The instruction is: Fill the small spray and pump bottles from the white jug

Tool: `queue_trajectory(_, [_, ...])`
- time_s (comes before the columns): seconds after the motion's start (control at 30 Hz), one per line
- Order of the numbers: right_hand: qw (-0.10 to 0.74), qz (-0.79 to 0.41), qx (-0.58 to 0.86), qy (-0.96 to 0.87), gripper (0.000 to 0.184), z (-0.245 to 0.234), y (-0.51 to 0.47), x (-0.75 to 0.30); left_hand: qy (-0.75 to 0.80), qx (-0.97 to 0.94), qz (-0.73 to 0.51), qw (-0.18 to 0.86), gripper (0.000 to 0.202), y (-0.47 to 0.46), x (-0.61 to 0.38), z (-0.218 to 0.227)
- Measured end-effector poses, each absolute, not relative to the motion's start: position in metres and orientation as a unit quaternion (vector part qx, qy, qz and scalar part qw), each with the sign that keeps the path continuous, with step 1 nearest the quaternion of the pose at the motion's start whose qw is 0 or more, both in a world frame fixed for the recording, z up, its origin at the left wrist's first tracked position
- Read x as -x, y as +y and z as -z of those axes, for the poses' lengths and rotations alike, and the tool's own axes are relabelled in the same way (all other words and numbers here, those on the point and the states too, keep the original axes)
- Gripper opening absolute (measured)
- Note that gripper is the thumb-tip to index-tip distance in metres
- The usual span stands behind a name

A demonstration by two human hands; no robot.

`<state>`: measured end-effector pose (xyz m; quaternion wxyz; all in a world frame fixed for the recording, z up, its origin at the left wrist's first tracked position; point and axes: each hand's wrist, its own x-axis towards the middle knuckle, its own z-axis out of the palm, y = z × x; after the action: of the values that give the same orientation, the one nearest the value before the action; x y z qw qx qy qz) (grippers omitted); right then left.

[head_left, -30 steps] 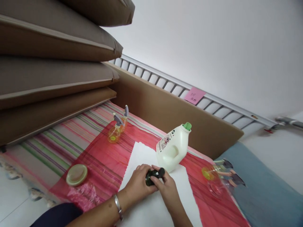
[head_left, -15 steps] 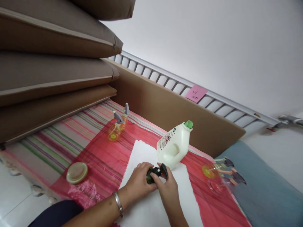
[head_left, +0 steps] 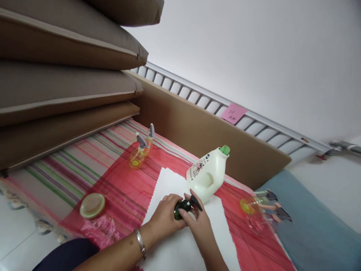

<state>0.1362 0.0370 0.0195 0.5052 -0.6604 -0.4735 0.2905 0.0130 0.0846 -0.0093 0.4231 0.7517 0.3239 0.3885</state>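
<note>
My left hand (head_left: 166,213) is wrapped round a small dark green pump bottle (head_left: 177,211), and most of the bottle's body is hidden in it. The fingers and thumb of my right hand (head_left: 200,223) close about the collar of the black pump head (head_left: 196,202), whose spout points to the lower right. Both hands are above a white scallop-edged sheet (head_left: 171,180). Just beyond them stands a pale green-white jug (head_left: 208,173) with a handle and a green spout in its open mouth.
Two yellowish spray bottles (head_left: 136,160) stand at the back left. More spray bottles (head_left: 246,206) are at the right. A round lidded container (head_left: 92,205) and pink crinkled plastic (head_left: 100,230) lie at left. Stacked cushions (head_left: 64,86) rise on the left; a brown board (head_left: 175,109) runs behind.
The pump head has turned in my right hand, so its spout now points lower right. My right fingers have shifted around the collar, while my left hand keeps its hold.
</note>
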Motion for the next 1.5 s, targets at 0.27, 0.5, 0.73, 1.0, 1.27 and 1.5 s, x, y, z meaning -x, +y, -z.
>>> queue_trajectory(0.27, [0.541,-0.299,0.634,-0.465,0.041,-0.043,0.036,-0.132,0.328,-0.75,-0.38,0.431,0.054,0.085,-0.014,0.013])
queue_trajectory(0.5, [0.606,-0.117,0.662,-0.426,0.055,-0.103,0.025,-0.168,0.323,-0.759,-0.363,0.433,0.06,0.085,-0.011,0.013])
queue_trajectory(0.73, [0.508,-0.212,0.728,-0.408,0.047,-0.075,0.018,-0.189,0.282,-0.764,-0.368,0.45,0.036,0.082,-0.011,0.009])
queue_trajectory(1.0, [0.499,-0.405,0.655,-0.398,0.041,-0.001,0.019,-0.161,0.161,-0.739,-0.372,0.538,0.031,0.082,0.002,-0.009])
queue_trajectory(1.27, [0.448,-0.444,0.639,-0.44,0.026,0.013,0.059,-0.14,0.089,-0.78,-0.329,0.525,0.031,0.078,0.007,-0.009])
queue_trajectory(1.5, [0.449,-0.354,0.688,-0.447,0.026,0.008,0.059,-0.163,0.119,-0.79,-0.317,0.512,0.032,0.077,0.006,-0.005])
